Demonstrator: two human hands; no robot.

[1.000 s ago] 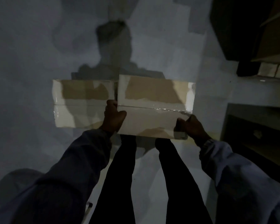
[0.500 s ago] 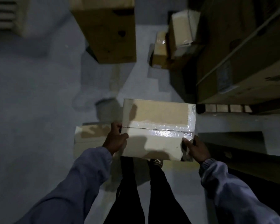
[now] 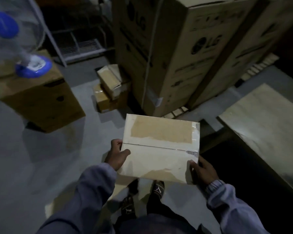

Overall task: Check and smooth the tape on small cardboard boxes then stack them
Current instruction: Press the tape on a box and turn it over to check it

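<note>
- A small cardboard box (image 3: 161, 149) is held level between the two sets of fingers, above the floor (image 3: 41, 157) and in front of the person's body.
- The box's top seam runs from the left fingers across to a strip of clear tape (image 3: 192, 152) just beyond the right thumb.
- The left hand (image 3: 116, 155) grips the box's left edge, thumb flat on top and fingers curled round the side.
- The right hand (image 3: 202, 171) clamps the near right corner, thumb on top; its other fingers are hidden under the box.
- Both arms, in grey sleeves (image 3: 95, 188), reach forward and are bent.
- Beyond the fingertips, well apart, two small boxes (image 3: 111, 88) sit stacked on the floor beside tall cartons (image 3: 167, 56).
- Far out from the left fingers, a fan's blue base (image 3: 33, 66) stands on a brown box (image 3: 39, 102).
- Out from the right fingers lies a pale board (image 3: 264, 125).
</note>
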